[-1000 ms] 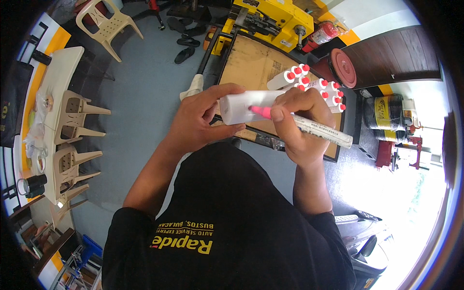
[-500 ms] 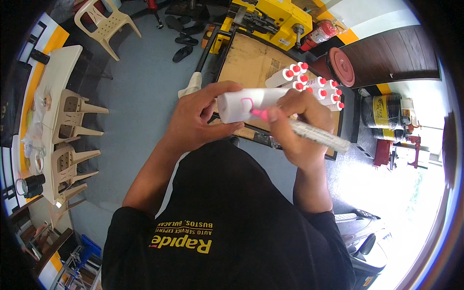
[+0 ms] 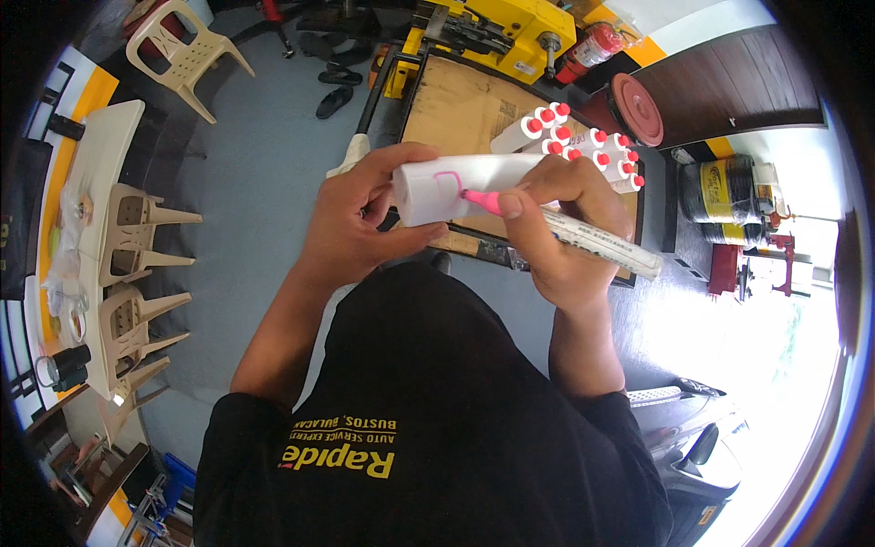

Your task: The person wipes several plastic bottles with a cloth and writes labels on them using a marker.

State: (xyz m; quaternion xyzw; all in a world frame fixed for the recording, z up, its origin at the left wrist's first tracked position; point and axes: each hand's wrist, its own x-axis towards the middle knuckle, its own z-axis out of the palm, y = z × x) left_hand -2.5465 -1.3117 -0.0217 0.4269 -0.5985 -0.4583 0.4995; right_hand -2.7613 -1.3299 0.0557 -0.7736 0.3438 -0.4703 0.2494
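Above the cardboard-topped bench [image 3: 474,100], my left hand [image 3: 360,223] gripped the white bottle [image 3: 465,182] steady while my right hand [image 3: 556,228] pressed the pink marker [image 3: 556,228] lightly.

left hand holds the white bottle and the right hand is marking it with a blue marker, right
Not quite: the marker is pink-tipped and leaves pink lines, not blue, as the head view shows. The left hand does hold the white bottle, and the right hand is marking it.
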